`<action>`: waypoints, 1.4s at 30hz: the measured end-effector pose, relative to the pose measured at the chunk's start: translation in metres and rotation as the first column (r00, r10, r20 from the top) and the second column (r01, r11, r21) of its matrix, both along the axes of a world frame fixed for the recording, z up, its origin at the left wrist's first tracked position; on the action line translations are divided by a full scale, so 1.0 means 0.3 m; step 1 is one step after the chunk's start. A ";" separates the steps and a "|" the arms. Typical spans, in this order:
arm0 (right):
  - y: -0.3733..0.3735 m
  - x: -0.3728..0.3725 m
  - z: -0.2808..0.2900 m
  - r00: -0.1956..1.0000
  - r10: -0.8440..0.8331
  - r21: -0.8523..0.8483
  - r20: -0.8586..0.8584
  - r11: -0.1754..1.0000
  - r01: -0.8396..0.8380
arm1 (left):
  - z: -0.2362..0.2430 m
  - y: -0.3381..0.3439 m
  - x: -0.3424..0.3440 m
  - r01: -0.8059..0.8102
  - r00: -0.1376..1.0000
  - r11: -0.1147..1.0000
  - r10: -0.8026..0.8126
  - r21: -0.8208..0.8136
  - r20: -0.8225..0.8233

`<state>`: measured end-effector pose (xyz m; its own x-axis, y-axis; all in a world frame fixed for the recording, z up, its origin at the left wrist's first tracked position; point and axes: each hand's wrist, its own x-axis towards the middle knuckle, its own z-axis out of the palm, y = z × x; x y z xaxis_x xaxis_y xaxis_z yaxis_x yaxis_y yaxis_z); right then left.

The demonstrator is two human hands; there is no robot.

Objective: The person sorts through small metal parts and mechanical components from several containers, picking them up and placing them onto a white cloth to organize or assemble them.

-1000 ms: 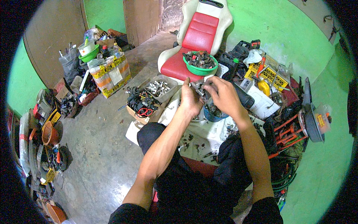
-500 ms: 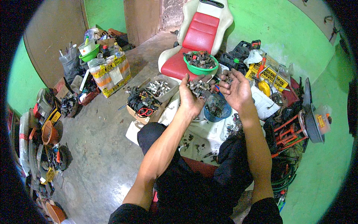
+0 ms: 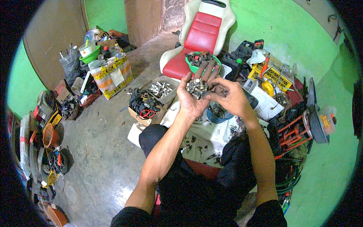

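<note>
My left hand (image 3: 192, 106) is turned palm up, its fingers stretched out and smudged dark, with a small heap of shiny metal parts (image 3: 195, 88) resting in it. They look like bolts or fittings, though their exact kind is unclear. From the right, my right hand (image 3: 235, 99) reaches over with thumb and fingers pinched together at the edge of that heap. What the pinch holds is hidden. Just below both hands, a blue basket (image 3: 220, 121) of small dark parts is partly covered. Beyond the fingertips, a green basin (image 3: 194, 69) full of mixed parts sits on a chair.
The red and white car seat (image 3: 204, 32) stands ahead. Left of my hands are a grey tub (image 3: 173, 94) of metal pieces and a cardboard box (image 3: 145, 122) with cables. A yellow crate (image 3: 259, 72) with tools lies right; a taped box (image 3: 113, 77) stands left.
My right hand has swung left and down from an open, raised pose to pinch at the parts in my left palm. The left hand's fingers have extended and the palm shows more.
</note>
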<state>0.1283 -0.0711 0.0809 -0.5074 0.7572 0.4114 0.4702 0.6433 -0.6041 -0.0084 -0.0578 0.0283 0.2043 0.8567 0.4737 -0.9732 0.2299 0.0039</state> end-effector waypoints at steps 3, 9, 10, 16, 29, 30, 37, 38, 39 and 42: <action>0.033 0.014 -0.032 0.974 0.134 0.028 -0.183 0.991 -0.131 | 0.009 -0.002 0.008 -0.004 0.999 1.000 0.003 0.016 0.040; 0.043 0.024 -0.035 0.979 0.050 0.070 -0.199 0.997 -0.036 | 0.015 -0.009 0.002 0.011 1.000 0.999 -0.011 0.036 -0.003; 0.039 0.023 -0.034 0.986 0.055 0.088 -0.159 0.995 -0.041 | 0.014 -0.009 0.002 0.004 1.000 0.999 -0.003 0.043 -0.007; 0.007 0.013 -0.001 0.996 0.070 0.209 -0.047 0.976 -0.059 | 0.017 -0.008 0.008 -0.006 1.000 0.998 0.006 0.065 -0.003; 0.017 0.003 -0.019 0.999 0.011 0.341 -0.040 0.940 0.004 | 0.012 -0.004 0.018 0.021 0.997 0.999 -0.019 0.028 -0.072; 0.019 0.002 -0.023 0.998 -0.005 0.330 -0.056 0.944 0.023 | 0.010 -0.004 0.015 0.021 0.997 1.000 -0.019 0.023 -0.080; 0.040 0.021 -0.029 0.983 -0.040 0.221 -0.181 0.972 0.081 | 0.017 -0.014 0.008 0.038 0.998 0.999 -0.037 0.013 -0.044; 0.042 0.019 -0.031 0.978 -0.021 0.220 -0.208 0.973 0.068 | 0.018 -0.014 0.008 0.034 0.998 0.999 -0.034 0.014 -0.045; 0.043 0.018 -0.030 0.972 -0.004 0.219 -0.234 0.974 0.056 | 0.019 -0.014 0.007 0.032 0.999 0.999 -0.031 0.016 -0.045; 0.038 0.021 -0.025 0.917 -0.100 -0.122 -0.387 0.991 0.056 | 0.005 -0.005 0.002 0.071 0.997 0.997 -0.071 0.024 -0.012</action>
